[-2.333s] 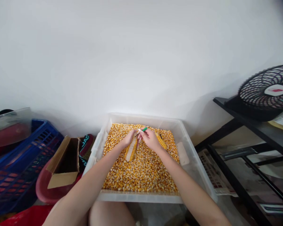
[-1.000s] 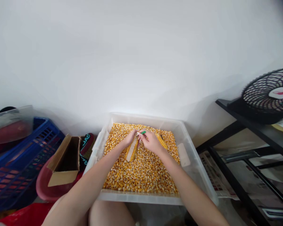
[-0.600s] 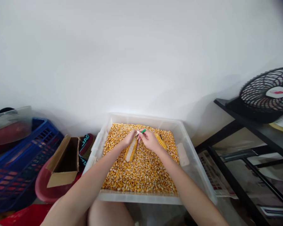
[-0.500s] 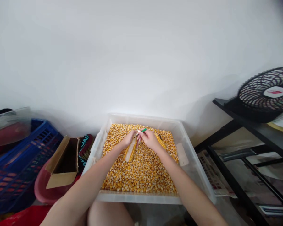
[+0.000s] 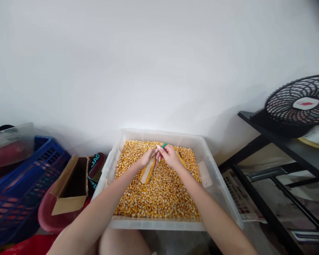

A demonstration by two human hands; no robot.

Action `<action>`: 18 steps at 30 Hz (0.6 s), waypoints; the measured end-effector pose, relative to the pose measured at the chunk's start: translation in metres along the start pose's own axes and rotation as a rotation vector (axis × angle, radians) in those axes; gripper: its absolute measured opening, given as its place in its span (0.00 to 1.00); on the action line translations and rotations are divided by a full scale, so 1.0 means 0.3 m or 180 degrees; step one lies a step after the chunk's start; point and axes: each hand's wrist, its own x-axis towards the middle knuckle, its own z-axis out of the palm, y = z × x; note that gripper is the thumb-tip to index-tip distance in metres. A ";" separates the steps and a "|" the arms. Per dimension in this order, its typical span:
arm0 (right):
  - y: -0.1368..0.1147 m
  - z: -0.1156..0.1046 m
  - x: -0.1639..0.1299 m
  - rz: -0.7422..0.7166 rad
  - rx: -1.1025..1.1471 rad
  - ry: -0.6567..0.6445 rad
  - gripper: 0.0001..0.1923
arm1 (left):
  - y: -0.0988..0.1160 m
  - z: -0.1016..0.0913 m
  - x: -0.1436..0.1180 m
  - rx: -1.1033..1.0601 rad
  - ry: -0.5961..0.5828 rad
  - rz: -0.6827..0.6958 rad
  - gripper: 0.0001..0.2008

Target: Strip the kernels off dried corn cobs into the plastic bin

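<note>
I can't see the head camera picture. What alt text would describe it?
Two bare hands work over a clear plastic bin full of loose corn kernels: the left hand holds a partly stripped corn cob, the right hand a green-handled tool at the cob's far end. A blue crate stands left, a black fan right.

Two hands are showing: left hand [image 5: 145, 160], right hand [image 5: 170, 156]. Two corn cobs are lying in one clear bin [image 5: 220, 193]: cob [image 5: 148, 170] and second cob [image 5: 183, 161]. One green-handled tool [image 5: 162, 146]. One fan [image 5: 297, 104]. One blue crate [image 5: 18, 184]. One cardboard box [image 5: 69, 187]. Loose kernels [image 5: 159, 194] are lying uncounted.
</note>
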 end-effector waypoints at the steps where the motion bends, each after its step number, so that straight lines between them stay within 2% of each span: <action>1: 0.000 -0.002 0.000 -0.0046 -0.0088 0.0019 0.17 | -0.002 -0.002 0.002 -0.0066 -0.0007 -0.0045 0.20; 9: -0.004 -0.001 -0.011 -0.0343 -0.1004 -0.0161 0.15 | -0.006 -0.002 0.007 -0.0065 0.0109 -0.0241 0.22; 14: -0.008 -0.006 -0.013 -0.0395 -0.1030 -0.0074 0.15 | 0.005 -0.002 0.002 -0.0005 0.0082 -0.0328 0.22; 18: -0.021 -0.009 -0.014 -0.0453 -0.1218 -0.0166 0.15 | -0.001 -0.006 0.003 0.0072 0.0158 -0.0239 0.22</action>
